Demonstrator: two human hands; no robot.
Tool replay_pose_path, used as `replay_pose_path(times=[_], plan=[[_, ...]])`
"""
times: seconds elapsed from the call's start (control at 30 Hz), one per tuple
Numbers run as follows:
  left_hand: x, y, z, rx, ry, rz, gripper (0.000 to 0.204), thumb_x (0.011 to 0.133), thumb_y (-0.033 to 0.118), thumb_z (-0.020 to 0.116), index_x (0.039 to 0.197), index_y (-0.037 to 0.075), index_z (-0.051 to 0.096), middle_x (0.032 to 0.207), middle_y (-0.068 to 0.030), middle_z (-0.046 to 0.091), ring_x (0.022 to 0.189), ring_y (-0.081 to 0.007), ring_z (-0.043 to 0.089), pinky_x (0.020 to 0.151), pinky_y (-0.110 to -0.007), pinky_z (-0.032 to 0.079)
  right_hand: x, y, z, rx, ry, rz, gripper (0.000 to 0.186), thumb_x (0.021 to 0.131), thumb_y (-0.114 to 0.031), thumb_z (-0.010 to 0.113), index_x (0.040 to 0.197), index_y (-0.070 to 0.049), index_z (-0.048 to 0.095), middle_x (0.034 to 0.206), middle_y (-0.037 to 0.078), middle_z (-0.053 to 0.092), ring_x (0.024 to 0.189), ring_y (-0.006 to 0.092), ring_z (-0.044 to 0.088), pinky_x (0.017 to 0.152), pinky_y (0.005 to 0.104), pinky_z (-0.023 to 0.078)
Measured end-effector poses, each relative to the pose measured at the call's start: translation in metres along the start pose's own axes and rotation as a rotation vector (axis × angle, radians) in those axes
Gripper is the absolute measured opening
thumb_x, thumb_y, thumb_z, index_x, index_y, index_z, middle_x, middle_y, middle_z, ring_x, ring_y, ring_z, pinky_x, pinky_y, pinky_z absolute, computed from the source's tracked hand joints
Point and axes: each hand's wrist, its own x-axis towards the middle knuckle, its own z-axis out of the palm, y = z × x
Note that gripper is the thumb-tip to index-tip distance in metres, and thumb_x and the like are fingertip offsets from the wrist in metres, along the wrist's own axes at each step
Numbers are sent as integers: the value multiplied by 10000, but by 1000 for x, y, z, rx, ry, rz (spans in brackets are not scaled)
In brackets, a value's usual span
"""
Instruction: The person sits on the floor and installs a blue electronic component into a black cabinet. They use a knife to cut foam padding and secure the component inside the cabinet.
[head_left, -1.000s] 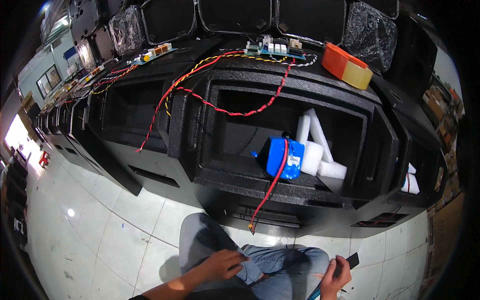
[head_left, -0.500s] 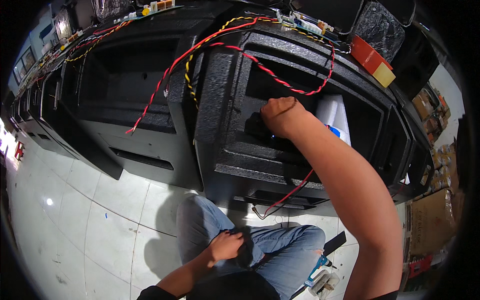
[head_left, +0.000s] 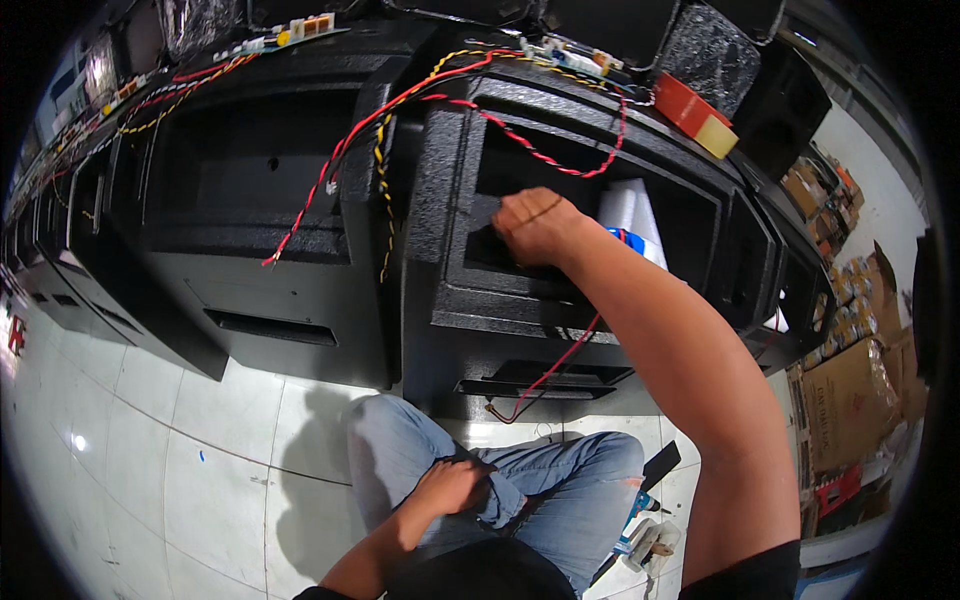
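Observation:
My right hand (head_left: 532, 225) is inside the recess of the black cabinet (head_left: 440, 250), closed with its fingers hidden against the dark interior; what they grip, if anything, I cannot make out. Behind my wrist sit white foam pieces (head_left: 624, 205) and a blue wrapped pack (head_left: 628, 236), mostly covered by my arm. A red lead (head_left: 550, 370) hangs from there down the cabinet's front. My left hand (head_left: 450, 485) rests in my lap, fingers lying loosely across my jeans. Red, black and yellow twisted wires (head_left: 355, 120) run from a circuit board (head_left: 575, 58) on the cabinet top.
More black cabinets (head_left: 260, 170) line up leftward. An orange-and-yellow item (head_left: 690, 115) lies on top. A cordless drill (head_left: 640, 515) and dark flat piece (head_left: 660, 465) are beside my right knee on the tiled floor (head_left: 210, 470). Cardboard boxes (head_left: 840, 400) stand at the right.
My right hand has moved from beside my right knee up into the cabinet recess, and my arm now covers the blue pack. My left hand has settled lower into my lap. The view has shifted.

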Motion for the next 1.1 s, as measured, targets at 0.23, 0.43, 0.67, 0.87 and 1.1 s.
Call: replay_pose_path(times=[0.23,0.43,0.67,0.87,1.1], plan=[[-17,21,-20,-172,296,41,360,921,211,688,1275,143,685,1152,-116,706,992,-314,710,880,-434,570,-141,-55,-88,538,657,134,76,838,-122,714,811,-55,691,715,123,615,641,312,634,562,423,485],[-16,45,-44,70,729,216,321,786,49,742,1106,78,754,1004,-123,722,888,-301,707,798,-394,579,-390,-137,90,2139,1295,904,234,993,-296,687,879,-100,628,563,-3,511,438,126,443,418,302,345],[66,137,-232,388,998,627,405,775,-43,710,1173,26,708,1138,-186,698,1015,-353,708,872,-411,585,-477,-302,216,2419,1397,2016,495,1049,-513,566,701,-171,481,529,-44,360,412,101,295,398,282,301],[139,178,-326,425,593,471,615,793,97,809,1368,42,596,1397,-184,606,1313,-354,582,1093,-425,480,-441,-299,223,2064,1101,1596,484,1077,-455,539,759,-91,561,544,-18,473,424,79,425,402,239,339],[174,173,-330,480,597,615,408,826,114,803,1206,11,694,1168,-166,711,1070,-335,711,930,-390,568,-452,-302,248,2145,1063,1507,489,1086,-444,514,841,-31,607,576,19,540,430,95,476,394,238,367]])
